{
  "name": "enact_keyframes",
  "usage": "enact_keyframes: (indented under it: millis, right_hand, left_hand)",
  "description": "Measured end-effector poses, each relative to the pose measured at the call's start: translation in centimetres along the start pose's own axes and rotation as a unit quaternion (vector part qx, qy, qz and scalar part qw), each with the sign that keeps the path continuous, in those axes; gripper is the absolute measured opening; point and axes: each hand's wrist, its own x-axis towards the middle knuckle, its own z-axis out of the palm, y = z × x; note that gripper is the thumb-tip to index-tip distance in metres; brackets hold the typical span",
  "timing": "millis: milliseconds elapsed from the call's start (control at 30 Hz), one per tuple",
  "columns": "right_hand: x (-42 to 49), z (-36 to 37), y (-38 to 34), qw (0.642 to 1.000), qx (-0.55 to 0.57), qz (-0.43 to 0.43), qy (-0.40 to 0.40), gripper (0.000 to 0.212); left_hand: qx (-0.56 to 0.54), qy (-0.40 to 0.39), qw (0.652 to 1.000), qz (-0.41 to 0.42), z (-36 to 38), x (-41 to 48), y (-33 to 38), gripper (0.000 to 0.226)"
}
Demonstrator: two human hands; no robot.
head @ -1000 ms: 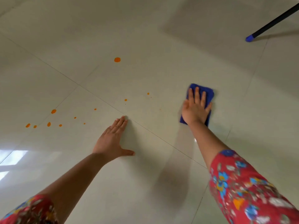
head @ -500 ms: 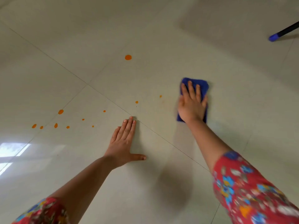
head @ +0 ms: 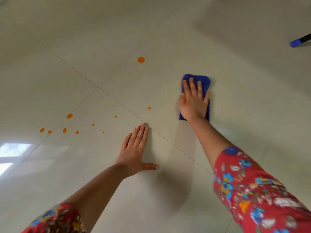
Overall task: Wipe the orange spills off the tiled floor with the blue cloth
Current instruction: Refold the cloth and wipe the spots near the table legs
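Observation:
A folded blue cloth (head: 204, 79) lies flat on the pale tiled floor (head: 168, 31). My right hand (head: 193, 101) presses on it with straight fingers. My left hand (head: 134, 148) rests flat on the floor nearer to me, fingers together and thumb out to the right. A large orange spot (head: 141, 59) sits on the floor beyond my left hand, left of the cloth. Two small orange drops (head: 149, 108) lie between my hands. Several more orange drops (head: 64, 130) are scattered to the left.
A dark pole with a blue tip (head: 296, 43) reaches in at the upper right edge. Grout lines (head: 97, 87) cross just left of centre. A bright window reflection (head: 11, 150) glares on the floor at the left edge.
My right hand has slid the cloth leftwards across the floor, and the small drop that lay just left of it is gone. My left hand has stayed planted.

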Motion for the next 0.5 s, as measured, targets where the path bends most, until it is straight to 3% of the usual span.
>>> enact_keyframes:
  millis: [100,200,233,300,400,500]
  right_hand:
    - [-3.5,1.1,-3.7,0.989,-0.02,-0.149,-0.007,0.055]
    - [-11.3,1.2,-0.3,0.963,-0.034,-0.264,-0.031,0.053]
    - [-11.9,1.0,1.8,0.966,-0.042,-0.253,-0.027,0.053]
    - [-10.1,0.3,4.9,0.988,-0.046,-0.148,-0.01,0.053]
    - [-4.6,-0.2,3.9,1.0,-0.026,-0.006,0.01,0.055]
    - [-3.2,0.4,-0.7,0.998,-0.022,-0.055,-0.009,0.055]
  left_hand:
    - [-0.008,-0.003,1.0,-0.001,-0.1,0.0,0.0,0.131]
    - [-0.011,-0.006,1.0,0.003,-0.2,-0.1,0.1,0.131]
    - [-0.013,-0.002,1.0,0.002,-0.1,-0.1,0.0,0.131]
    - [-0.004,-0.002,1.0,0.001,-0.1,-0.1,0.0,0.13]
    - [0.005,-0.003,1.0,-0.003,0.2,0.0,-0.1,0.13]
    - [0.0,-0.005,1.0,0.001,0.2,-0.1,-0.1,0.131]
